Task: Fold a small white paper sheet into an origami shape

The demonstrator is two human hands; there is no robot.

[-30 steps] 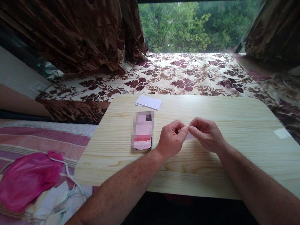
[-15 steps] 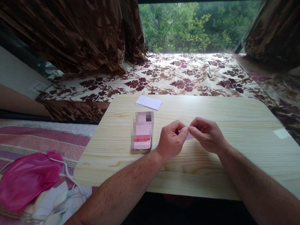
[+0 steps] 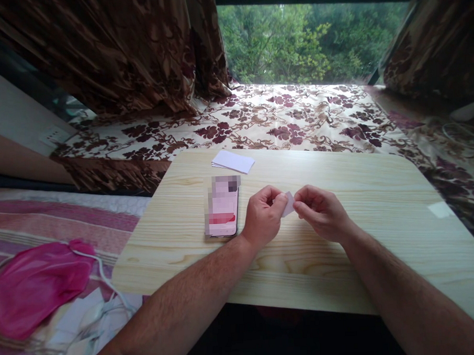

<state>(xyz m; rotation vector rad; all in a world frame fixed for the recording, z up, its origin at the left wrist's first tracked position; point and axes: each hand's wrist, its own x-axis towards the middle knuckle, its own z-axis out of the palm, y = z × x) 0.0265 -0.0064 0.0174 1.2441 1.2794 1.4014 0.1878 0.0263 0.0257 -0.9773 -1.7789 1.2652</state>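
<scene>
Over the middle of a light wooden table (image 3: 343,277), my left hand (image 3: 262,218) and my right hand (image 3: 321,213) pinch a small folded piece of white paper (image 3: 288,203) between their fingertips. Both hands are closed on it, and only a small white corner shows between them. A phone (image 3: 221,205) lies flat just left of my left hand. A small stack of white paper slips (image 3: 233,161) rests behind the phone near the table's far edge.
A floral cloth (image 3: 281,118) covers the ledge behind the table, with brown curtains (image 3: 117,52) either side of a window. A pink bag (image 3: 33,286) and white cables (image 3: 105,303) lie on a striped bedcover at left. One small paper scrap (image 3: 438,209) sits at the table's right edge.
Both hands have shifted slightly left and away from me with the paper, and more of the white piece now shows between the fingers.
</scene>
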